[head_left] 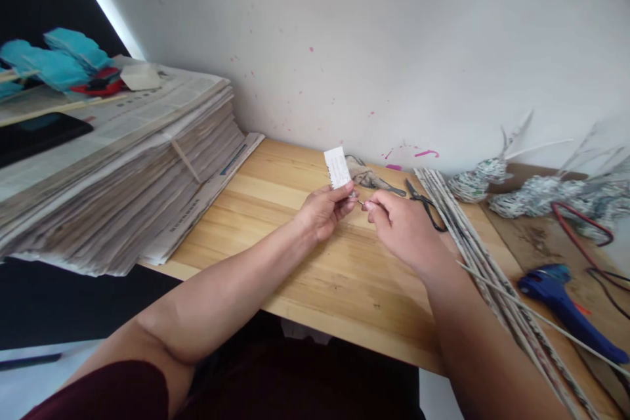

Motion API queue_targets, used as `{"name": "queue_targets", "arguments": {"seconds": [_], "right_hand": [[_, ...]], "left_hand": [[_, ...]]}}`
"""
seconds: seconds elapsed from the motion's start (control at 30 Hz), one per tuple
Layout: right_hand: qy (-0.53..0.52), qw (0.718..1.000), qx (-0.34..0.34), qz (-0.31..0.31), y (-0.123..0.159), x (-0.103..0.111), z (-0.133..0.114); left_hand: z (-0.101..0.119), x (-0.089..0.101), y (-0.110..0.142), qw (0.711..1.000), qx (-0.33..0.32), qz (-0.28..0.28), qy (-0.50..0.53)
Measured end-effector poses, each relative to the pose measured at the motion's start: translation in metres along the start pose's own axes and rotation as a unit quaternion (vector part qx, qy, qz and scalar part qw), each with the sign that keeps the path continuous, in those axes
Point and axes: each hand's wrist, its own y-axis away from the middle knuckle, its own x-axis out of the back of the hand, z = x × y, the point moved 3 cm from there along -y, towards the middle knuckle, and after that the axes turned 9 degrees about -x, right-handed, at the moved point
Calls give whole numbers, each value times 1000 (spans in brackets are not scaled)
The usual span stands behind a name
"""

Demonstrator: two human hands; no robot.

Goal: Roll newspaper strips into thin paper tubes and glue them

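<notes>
My left hand is closed with thumb and fingers pinching the lower end of a small white printed paper strip that stands upright. Close to its right, my right hand pinches a thin, dark, rod-like thing pointing toward the left fingertips. Whether that rod touches the paper is hidden by the fingers. Both hands are above the wooden table. Just behind them lie a crumpled greyish cloth and a pair of black scissors, partly covered by my right hand.
A tall newspaper stack fills the left, bearing a black phone and blue crumpled material. Rolled paper sticks lie at right. Beyond are woven paper pieces and a blue glue gun on cardboard. A wall stands behind.
</notes>
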Motion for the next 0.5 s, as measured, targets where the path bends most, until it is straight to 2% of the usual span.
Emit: {"name": "queue_targets", "arguments": {"seconds": [0.33, 0.5], "right_hand": [[8, 1000, 20, 4, 0, -1, -1], [22, 999, -1, -28, -1, 0, 1]], "left_hand": [[3, -1, 0, 1000, -1, 2, -5], [4, -1, 0, 1000, 4, -4, -24]]}}
